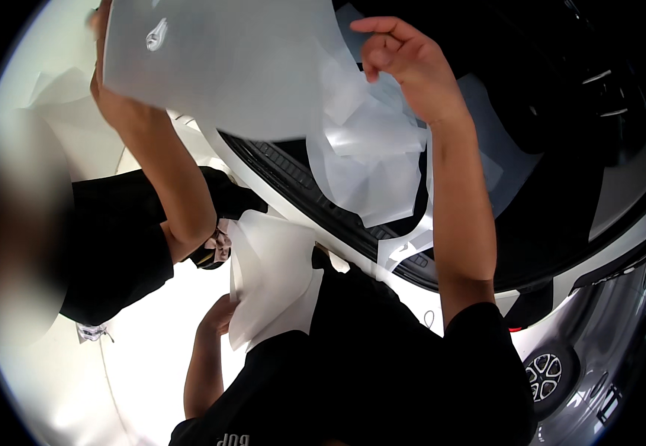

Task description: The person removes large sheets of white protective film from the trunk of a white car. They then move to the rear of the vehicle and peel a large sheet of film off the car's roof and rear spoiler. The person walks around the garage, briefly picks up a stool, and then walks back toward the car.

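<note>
My left hand (222,315), low in front of my body, is closed on the edge of a translucent white film sheet (274,279), which hangs in loose folds. My right hand (405,61) is raised over the open car boot. Its index finger points out and the others curl loosely, with nothing seen in them. Below and beside it, crumpled pieces of clear film (371,160) lie in the boot. A large translucent sheet (219,67) is held up at the upper left by a co-worker's hand (102,30), partly cut off by the picture's edge.
The co-worker (118,241) in a black top stands close on my left. The white car's rear sill (352,260) curves between me and the dark boot (546,215). A grey car with a spoked wheel (544,376) stands at the lower right.
</note>
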A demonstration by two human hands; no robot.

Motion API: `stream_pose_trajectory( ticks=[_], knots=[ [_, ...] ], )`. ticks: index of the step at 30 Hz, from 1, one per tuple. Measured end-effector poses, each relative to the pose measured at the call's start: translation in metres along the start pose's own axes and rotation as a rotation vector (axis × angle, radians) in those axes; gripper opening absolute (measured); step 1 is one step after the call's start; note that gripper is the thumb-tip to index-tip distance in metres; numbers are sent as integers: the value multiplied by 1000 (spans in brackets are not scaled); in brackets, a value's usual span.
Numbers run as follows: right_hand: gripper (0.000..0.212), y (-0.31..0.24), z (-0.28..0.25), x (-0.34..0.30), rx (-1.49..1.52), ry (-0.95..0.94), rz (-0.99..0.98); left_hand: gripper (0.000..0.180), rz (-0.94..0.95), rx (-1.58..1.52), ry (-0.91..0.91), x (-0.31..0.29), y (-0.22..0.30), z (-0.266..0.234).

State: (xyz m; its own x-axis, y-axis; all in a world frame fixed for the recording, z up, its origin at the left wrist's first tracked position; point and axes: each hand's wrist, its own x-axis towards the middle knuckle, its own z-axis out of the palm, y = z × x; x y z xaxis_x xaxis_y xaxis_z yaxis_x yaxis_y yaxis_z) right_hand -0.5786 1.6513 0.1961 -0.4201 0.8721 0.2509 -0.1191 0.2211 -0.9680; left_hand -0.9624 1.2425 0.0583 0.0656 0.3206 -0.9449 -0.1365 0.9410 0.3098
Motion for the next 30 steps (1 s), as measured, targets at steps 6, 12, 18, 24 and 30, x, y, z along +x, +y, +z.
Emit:
stream_pose_trajectory(
  ticks=[6,12,18,24,30],
  knots=[
    [97,-9,54,16,-107,51,-122,60,30,11,84,-16,17,20],
    [131,6,198,25,-481,225,-306,50,201,27,40,-4,55,44],
    [108,23,219,45,-437,277,55,44,475,160,-282,12,121,102],
    [96,19,104,-64,-524,-1148,511,52,741,996,-399,28,176,173],
    [43,28,2,-132,-1166,-915,621,56,772,1084,-557,69,242,249]
  ],
)
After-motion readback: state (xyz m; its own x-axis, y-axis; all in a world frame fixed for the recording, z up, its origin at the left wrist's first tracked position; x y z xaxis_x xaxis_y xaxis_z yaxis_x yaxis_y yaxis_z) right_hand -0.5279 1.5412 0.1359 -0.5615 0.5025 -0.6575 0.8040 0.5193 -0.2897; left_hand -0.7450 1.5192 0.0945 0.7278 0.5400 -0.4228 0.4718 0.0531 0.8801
